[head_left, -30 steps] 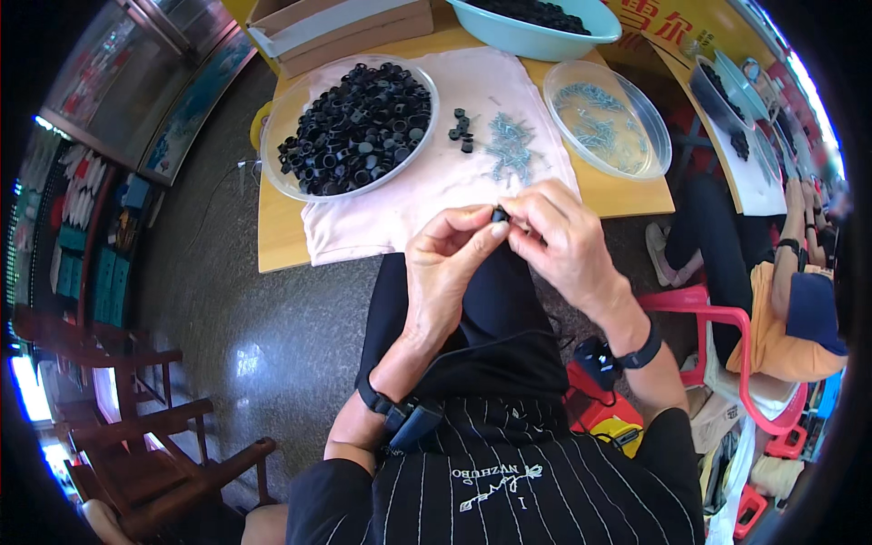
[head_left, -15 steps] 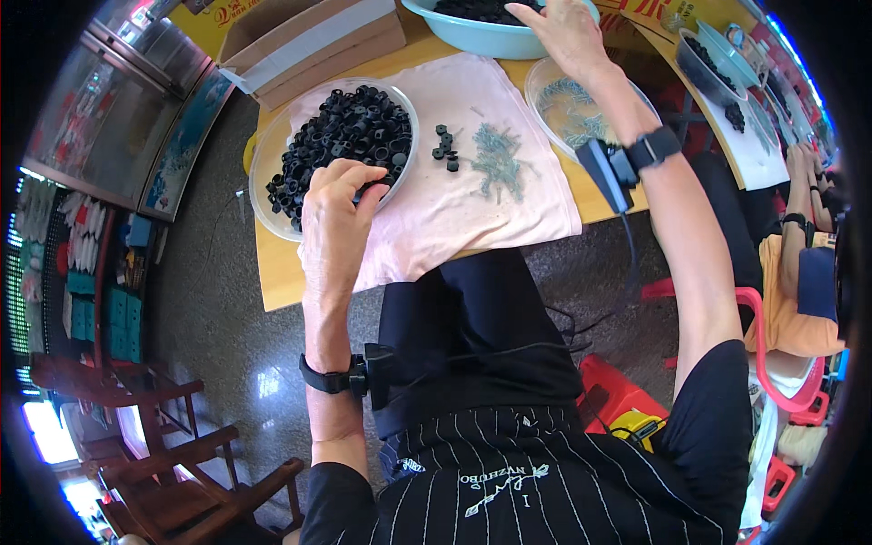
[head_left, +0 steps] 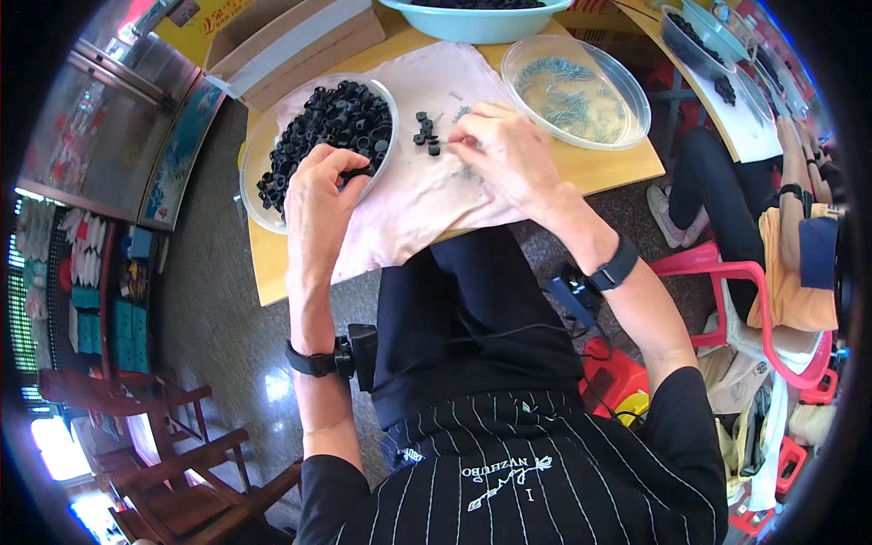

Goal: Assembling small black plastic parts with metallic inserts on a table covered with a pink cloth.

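My left hand (head_left: 322, 195) is over the near right side of a clear round tub (head_left: 247, 186) heaped with small black plastic caps (head_left: 336, 123). Its thumb and fingertips close on a black plastic cap (head_left: 356, 171). My right hand (head_left: 509, 154) is above the pink cloth (head_left: 400, 218), thumb and fingers pinched together. What sits in that pinch is too small to make out. The hand covers most of a pile of thin silvery screws (head_left: 461, 113). Just left of its fingertips lie several loose black caps (head_left: 423, 129) on the cloth.
Another clear tub (head_left: 643, 123) with scattered screws stands at the right of the wooden table (head_left: 599, 177). Behind are a light blue basin (head_left: 472, 27) of black parts and a cardboard box (head_left: 300, 54). A co-worker sits on a pink chair (head_left: 763, 309) at right.
My right hand has come from the blue basin at the back down to the screws and caps on the cloth. The left hand stays at the tub, still closed on a cap.
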### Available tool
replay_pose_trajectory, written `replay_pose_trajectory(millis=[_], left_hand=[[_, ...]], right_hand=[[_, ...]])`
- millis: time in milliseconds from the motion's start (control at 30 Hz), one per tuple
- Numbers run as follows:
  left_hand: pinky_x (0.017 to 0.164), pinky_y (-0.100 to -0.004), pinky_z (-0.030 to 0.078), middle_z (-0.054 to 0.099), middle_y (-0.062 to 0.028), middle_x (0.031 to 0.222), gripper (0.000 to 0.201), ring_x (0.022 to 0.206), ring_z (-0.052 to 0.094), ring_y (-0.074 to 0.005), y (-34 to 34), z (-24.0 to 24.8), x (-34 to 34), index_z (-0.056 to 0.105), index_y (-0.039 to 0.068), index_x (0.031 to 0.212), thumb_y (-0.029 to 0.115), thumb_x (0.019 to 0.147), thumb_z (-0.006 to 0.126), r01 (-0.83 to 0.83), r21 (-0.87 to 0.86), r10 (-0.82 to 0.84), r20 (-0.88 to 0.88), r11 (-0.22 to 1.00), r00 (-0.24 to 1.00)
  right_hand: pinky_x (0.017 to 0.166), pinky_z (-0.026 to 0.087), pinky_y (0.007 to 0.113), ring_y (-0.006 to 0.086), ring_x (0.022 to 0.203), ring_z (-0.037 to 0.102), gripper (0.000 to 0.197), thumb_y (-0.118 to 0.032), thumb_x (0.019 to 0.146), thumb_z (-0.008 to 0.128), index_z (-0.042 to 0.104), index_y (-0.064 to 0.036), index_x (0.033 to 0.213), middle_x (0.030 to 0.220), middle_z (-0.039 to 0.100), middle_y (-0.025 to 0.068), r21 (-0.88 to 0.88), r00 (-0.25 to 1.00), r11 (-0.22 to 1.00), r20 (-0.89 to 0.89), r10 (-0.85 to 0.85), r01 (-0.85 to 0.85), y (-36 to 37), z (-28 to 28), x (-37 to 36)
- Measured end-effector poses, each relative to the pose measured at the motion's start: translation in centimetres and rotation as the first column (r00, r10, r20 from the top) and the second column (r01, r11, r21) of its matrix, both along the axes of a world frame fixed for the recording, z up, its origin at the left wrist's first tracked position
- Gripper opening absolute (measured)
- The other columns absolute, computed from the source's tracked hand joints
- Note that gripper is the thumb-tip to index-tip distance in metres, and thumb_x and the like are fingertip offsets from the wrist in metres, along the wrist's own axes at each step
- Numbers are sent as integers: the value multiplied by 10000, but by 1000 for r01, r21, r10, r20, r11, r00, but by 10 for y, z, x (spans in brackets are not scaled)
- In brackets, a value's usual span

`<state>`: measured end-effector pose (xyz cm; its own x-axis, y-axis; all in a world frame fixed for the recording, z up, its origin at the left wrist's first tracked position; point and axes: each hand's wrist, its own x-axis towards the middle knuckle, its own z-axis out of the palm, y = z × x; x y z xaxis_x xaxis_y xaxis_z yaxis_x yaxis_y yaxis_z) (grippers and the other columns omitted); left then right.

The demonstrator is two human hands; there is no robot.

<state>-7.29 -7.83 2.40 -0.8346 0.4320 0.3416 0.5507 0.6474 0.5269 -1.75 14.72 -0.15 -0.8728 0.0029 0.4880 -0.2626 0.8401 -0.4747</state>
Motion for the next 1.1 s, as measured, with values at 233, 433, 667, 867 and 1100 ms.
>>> replay_pose_trajectory(millis=[233, 433, 667, 867, 1100], left_hand=[[651, -273, 469, 632, -58, 875, 166, 711, 572, -148, 5, -2, 16, 689, 26, 959, 52, 795, 686, -55, 124, 64, -64, 991, 996], [603, -214, 461, 644, -53, 883, 123, 669, 575, -92, 39, -3, 52, 697, 27, 953, 39, 834, 671, 67, 289, -71, 4, 955, 997], [672, -338, 487, 626, -121, 914, 127, 733, 623, -277, 66, -38, 38, 666, 6, 928, 17, 805, 636, 167, 266, -187, 52, 949, 981], [676, -354, 479, 589, -141, 862, 54, 765, 618, -303, 69, -39, 34, 605, -11, 839, 23, 804, 626, 165, 178, -183, 90, 970, 979], [642, -217, 458, 613, -61, 771, 59, 687, 575, -90, 58, -34, 41, 610, 8, 845, 0, 804, 652, 129, 346, -187, 141, 929, 972]], right_hand=[[710, 507, 345, 226, 864, 607, 210, -258, 754, 726, 623, -76, 770, 814, 601, 50, 173, 991, 977, -65, -117, 126, -18, -12, -16], [688, 503, 321, 220, 773, 629, 184, -170, 745, 725, 661, -34, 851, 814, 637, 88, -118, 997, 992, 74, -29, 38, -1, 10, 7], [650, 502, 239, 91, 695, 611, 160, -68, 823, 680, 671, 11, 963, 806, 675, 52, -569, 953, 822, 266, 147, 32, 22, 19, 57], [599, 482, 169, 51, 746, 612, 254, -111, 889, 650, 643, -1, 1118, 905, 677, 40, -971, 868, 155, 235, 437, 184, 34, 3, 75], [645, 559, 196, 95, 818, 645, 260, -134, 908, 623, 629, -9, 1136, 958, 680, 87, -976, 843, -164, 33, 538, 143, 33, -15, 86]])
